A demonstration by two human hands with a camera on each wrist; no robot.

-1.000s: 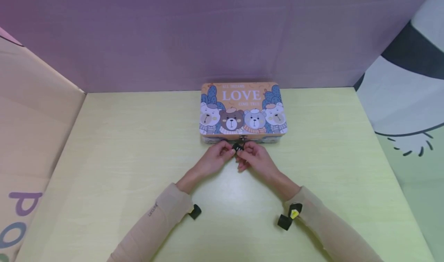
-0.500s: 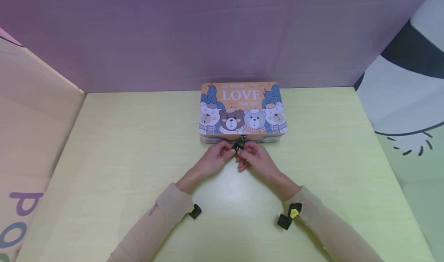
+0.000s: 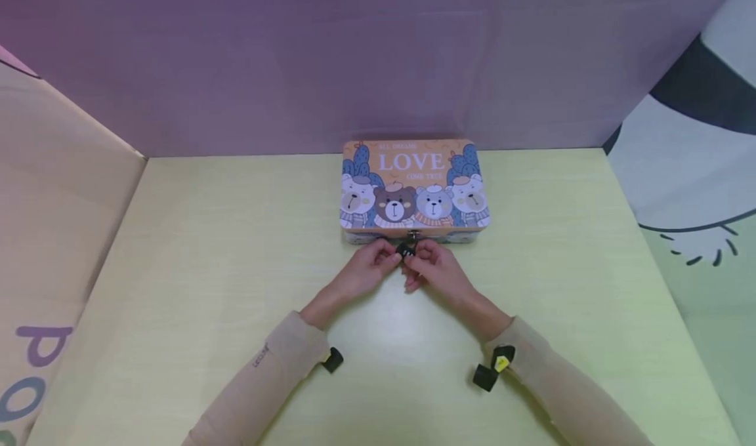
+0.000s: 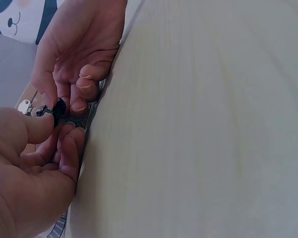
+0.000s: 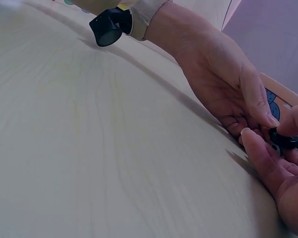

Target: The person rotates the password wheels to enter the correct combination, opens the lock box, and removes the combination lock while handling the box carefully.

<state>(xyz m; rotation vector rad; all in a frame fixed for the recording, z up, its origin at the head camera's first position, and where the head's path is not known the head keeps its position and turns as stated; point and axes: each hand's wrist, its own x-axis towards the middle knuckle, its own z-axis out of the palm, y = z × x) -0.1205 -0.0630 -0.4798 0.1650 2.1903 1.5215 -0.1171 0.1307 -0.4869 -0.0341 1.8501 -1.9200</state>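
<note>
A small black padlock [image 3: 405, 250] with pale marks on it sits at the front of a tin box [image 3: 413, 197] printed with bears and the word LOVE. My left hand [image 3: 367, 266] pinches its left side between thumb and curled fingers. From the other side my right hand [image 3: 436, 269] pinches it too, thumb on top, its lower fingers loosely bent. Just above is the box's metal clasp [image 3: 413, 235]; fingers hide whether the padlock [image 4: 60, 107] hangs from it. In the right wrist view, fingers partly cover the padlock [image 5: 285, 140].
The box stands on a pale yellow table [image 3: 236, 236], close to the purple back wall [image 3: 307, 72]. Printed side panels rise left and right. Black wrist cameras [image 3: 485, 377] are strapped to both sleeves, just over the tabletop.
</note>
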